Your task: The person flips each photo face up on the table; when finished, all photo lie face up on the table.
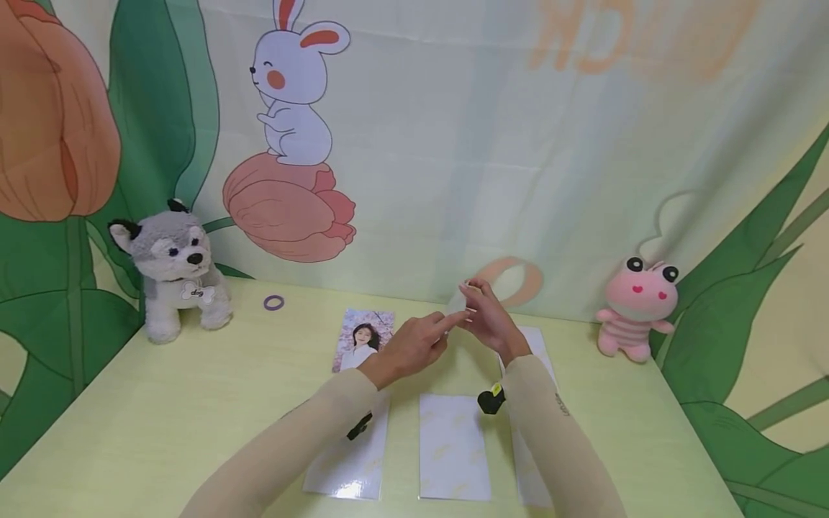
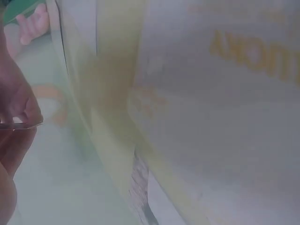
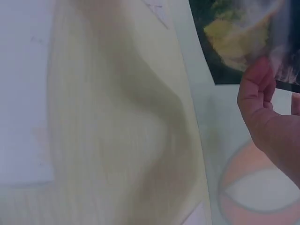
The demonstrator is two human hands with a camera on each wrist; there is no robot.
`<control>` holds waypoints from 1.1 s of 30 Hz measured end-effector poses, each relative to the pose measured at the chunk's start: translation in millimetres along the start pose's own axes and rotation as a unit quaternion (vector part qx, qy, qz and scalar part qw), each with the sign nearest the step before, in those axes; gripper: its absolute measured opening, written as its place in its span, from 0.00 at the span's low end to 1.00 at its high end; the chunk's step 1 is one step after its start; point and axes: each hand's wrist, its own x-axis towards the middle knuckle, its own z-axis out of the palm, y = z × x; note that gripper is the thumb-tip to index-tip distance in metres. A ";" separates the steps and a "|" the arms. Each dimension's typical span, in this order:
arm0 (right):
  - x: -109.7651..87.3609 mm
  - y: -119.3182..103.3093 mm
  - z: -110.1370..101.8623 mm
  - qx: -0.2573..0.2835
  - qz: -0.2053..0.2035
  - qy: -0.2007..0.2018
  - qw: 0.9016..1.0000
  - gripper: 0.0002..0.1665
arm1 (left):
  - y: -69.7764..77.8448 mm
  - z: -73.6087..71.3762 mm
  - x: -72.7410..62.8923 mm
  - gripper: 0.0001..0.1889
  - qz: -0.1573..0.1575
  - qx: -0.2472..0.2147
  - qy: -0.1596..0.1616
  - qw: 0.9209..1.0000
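Both hands are raised close together above the far part of the table. My right hand (image 1: 490, 321) pinches a thin photo card (image 3: 236, 40), whose dark picture with a yellow shape shows in the right wrist view. From the left, my left hand (image 1: 413, 347) meets the card with its index finger stretched out and other fingers curled; the thumb's contact is partly hidden. In the head view the card looks pale and translucent. Seen edge-on in the left wrist view, it is a thin line between fingers. A portrait photo (image 1: 363, 337) lies beneath the left forearm.
White-backed cards lie on the table: one (image 1: 346, 464) under the left arm, one (image 1: 455, 447) in the middle, others (image 1: 534, 345) by the right arm. A plush husky (image 1: 184, 270), a purple ring (image 1: 274, 303) and a pink plush frog (image 1: 637, 309) stand or lie near the back curtain.
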 end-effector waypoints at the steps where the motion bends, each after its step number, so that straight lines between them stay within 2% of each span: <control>1: 0.5 -0.3 1.7 -0.001 0.000 0.000 1.000 0.11 | 0.5 0.2 0.2 0.27 0.001 -0.008 0.009 1.000; 12: -1.5 2.5 5.6 -0.023 0.011 0.028 0.999 0.17 | -3.0 -3.2 -0.2 0.27 -0.059 -0.072 0.073 0.993; 15: 0.3 5.0 9.1 -0.054 0.013 0.041 0.998 0.21 | -4.5 -6.2 2.3 0.26 -0.081 -0.087 0.091 0.989; 19: 1.7 9.6 11.5 -0.116 0.030 0.067 0.991 0.30 | -5.7 -12.0 6.6 0.25 -0.113 -0.114 0.113 0.981; 23: -0.5 14.4 13.2 -0.144 0.052 0.065 0.986 0.37 | -6.0 -16.2 8.7 0.25 -0.135 -0.133 0.125 0.974; 27: -3.7 20.3 14.2 -0.105 0.054 0.050 0.992 0.37 | -4.7 -16.4 9.3 0.25 -0.147 -0.147 0.135 0.969; 33: -4.7 27.7 15.6 0.000 0.016 0.048 0.999 0.33 | -4.3 -14.6 11.5 0.26 -0.157 -0.155 0.172 0.960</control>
